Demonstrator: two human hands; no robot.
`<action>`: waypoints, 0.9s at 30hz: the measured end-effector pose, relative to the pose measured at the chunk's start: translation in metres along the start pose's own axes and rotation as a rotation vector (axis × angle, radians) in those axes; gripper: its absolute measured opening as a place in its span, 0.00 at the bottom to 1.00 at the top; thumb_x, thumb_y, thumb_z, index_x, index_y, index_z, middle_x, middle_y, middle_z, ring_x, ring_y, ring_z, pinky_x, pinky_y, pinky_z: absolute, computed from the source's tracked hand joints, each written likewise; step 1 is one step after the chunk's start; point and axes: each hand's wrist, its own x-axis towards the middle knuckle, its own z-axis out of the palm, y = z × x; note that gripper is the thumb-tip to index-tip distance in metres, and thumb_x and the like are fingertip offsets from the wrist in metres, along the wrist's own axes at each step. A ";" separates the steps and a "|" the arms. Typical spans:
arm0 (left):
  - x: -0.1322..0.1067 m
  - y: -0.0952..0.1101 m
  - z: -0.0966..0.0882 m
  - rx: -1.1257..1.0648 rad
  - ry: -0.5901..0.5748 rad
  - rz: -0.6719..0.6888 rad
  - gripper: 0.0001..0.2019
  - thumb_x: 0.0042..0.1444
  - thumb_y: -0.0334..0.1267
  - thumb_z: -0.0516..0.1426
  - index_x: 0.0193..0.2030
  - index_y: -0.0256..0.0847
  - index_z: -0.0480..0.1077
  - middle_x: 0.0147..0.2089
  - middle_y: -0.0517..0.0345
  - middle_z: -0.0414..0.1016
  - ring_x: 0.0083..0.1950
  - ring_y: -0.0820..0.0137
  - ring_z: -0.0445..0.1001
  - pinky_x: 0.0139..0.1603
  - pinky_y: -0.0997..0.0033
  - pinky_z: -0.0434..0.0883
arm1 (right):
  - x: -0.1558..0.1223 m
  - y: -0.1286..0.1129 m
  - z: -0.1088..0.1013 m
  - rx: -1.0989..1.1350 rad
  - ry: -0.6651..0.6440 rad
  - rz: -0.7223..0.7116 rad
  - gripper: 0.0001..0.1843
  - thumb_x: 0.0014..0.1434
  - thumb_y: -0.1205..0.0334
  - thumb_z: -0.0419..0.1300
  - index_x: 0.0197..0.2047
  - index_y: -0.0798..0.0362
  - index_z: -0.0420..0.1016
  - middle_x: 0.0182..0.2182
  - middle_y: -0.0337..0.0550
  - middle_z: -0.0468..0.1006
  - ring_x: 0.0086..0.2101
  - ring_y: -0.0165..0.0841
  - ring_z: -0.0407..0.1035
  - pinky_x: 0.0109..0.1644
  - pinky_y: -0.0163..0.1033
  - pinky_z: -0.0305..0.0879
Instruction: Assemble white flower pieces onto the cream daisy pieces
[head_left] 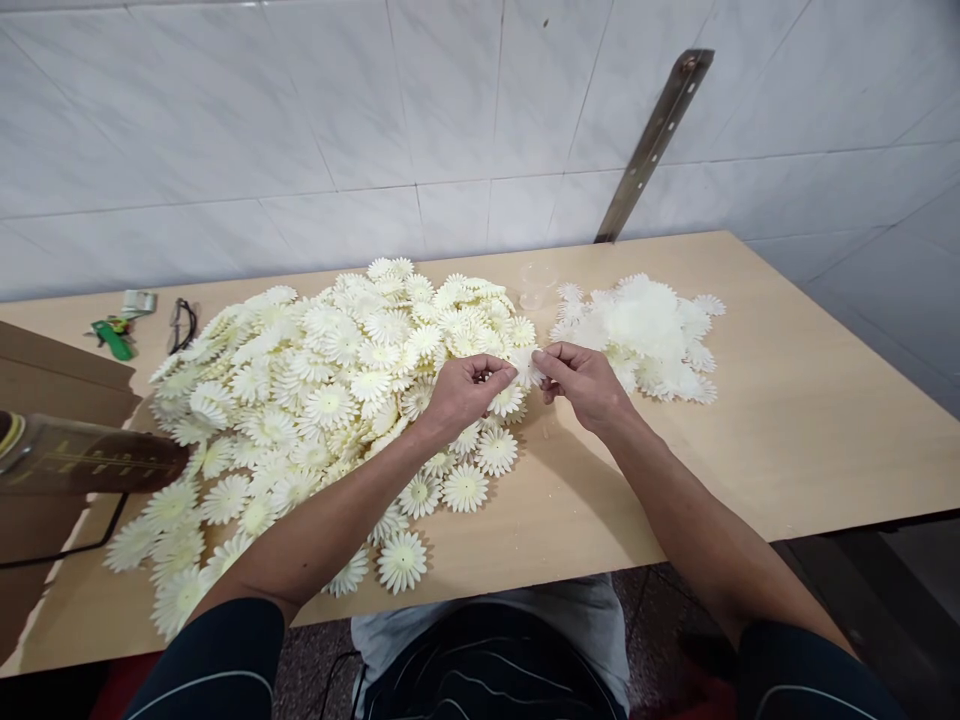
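Observation:
Between my two hands, over the middle of the table, is a thin white flower-shaped piece [526,368]. My right hand [581,383] is closed, pinching its right edge. My left hand [471,392] is pinched shut at the piece's left side; whether its fingertips grip that edge I cannot make out. A wide heap of pale cream artificial flowers [330,402] spreads under and to the left of my left hand. Beyond my right hand lies a smaller pile of whiter, translucent flower pieces [645,325].
A bottle of dark liquid [90,455] and a cardboard box [60,365] stand at the left. Behind them lie a green-handled tool [112,338] and dark-framed glasses [181,325]. Clear plastic bits [536,285] sit near the tiled wall [450,110]. A metal strip [652,150] leans there.

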 end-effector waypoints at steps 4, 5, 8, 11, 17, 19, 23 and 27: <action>0.000 0.000 -0.001 0.018 -0.007 -0.002 0.11 0.56 0.44 0.71 0.35 0.38 0.83 0.26 0.62 0.74 0.21 0.79 0.60 0.17 0.77 0.60 | -0.001 -0.002 -0.003 0.091 -0.104 0.048 0.35 0.39 0.31 0.85 0.30 0.50 0.80 0.22 0.37 0.75 0.21 0.27 0.62 0.23 0.36 0.64; 0.000 0.000 -0.002 0.019 -0.011 0.003 0.11 0.56 0.45 0.72 0.36 0.38 0.83 0.26 0.62 0.74 0.21 0.79 0.60 0.18 0.77 0.60 | 0.000 -0.002 -0.004 0.091 -0.104 0.048 0.34 0.39 0.32 0.86 0.31 0.50 0.80 0.23 0.37 0.75 0.22 0.27 0.62 0.23 0.36 0.64; 0.001 -0.003 -0.003 0.014 -0.026 0.028 0.13 0.56 0.47 0.72 0.36 0.39 0.83 0.25 0.64 0.71 0.21 0.79 0.60 0.18 0.77 0.61 | 0.002 -0.002 -0.006 0.058 -0.049 0.024 0.33 0.37 0.33 0.87 0.28 0.51 0.82 0.21 0.35 0.71 0.23 0.28 0.63 0.24 0.35 0.64; 0.002 -0.006 -0.003 0.007 -0.040 0.048 0.15 0.56 0.49 0.73 0.37 0.39 0.83 0.24 0.64 0.70 0.22 0.79 0.60 0.18 0.77 0.60 | 0.003 -0.003 -0.007 0.058 -0.019 0.039 0.33 0.36 0.33 0.86 0.25 0.51 0.81 0.19 0.36 0.70 0.22 0.27 0.61 0.23 0.36 0.61; 0.003 -0.010 -0.002 -0.040 -0.038 0.057 0.15 0.55 0.48 0.74 0.40 0.39 0.83 0.24 0.66 0.69 0.21 0.79 0.60 0.18 0.78 0.61 | 0.002 -0.008 -0.007 0.068 -0.035 0.058 0.33 0.36 0.33 0.86 0.24 0.51 0.80 0.18 0.36 0.70 0.20 0.26 0.59 0.22 0.36 0.59; 0.004 -0.010 -0.002 -0.049 -0.031 0.058 0.15 0.55 0.48 0.74 0.41 0.39 0.83 0.24 0.66 0.68 0.20 0.80 0.61 0.18 0.77 0.63 | 0.002 -0.010 -0.008 0.064 -0.029 0.053 0.32 0.36 0.33 0.86 0.25 0.51 0.81 0.18 0.36 0.69 0.20 0.27 0.60 0.22 0.36 0.60; 0.005 -0.010 -0.003 -0.072 -0.014 0.061 0.15 0.55 0.42 0.73 0.47 0.40 0.82 0.26 0.68 0.69 0.20 0.79 0.67 0.19 0.78 0.65 | 0.004 -0.012 -0.016 0.022 0.047 -0.006 0.30 0.39 0.35 0.84 0.28 0.51 0.81 0.18 0.35 0.67 0.21 0.28 0.60 0.22 0.37 0.61; 0.005 -0.010 -0.002 -0.086 0.021 0.026 0.17 0.54 0.36 0.72 0.50 0.39 0.81 0.29 0.66 0.74 0.22 0.77 0.73 0.18 0.78 0.65 | 0.008 -0.016 -0.039 -0.238 0.316 -0.171 0.23 0.54 0.40 0.76 0.37 0.53 0.85 0.20 0.36 0.71 0.19 0.30 0.63 0.23 0.39 0.62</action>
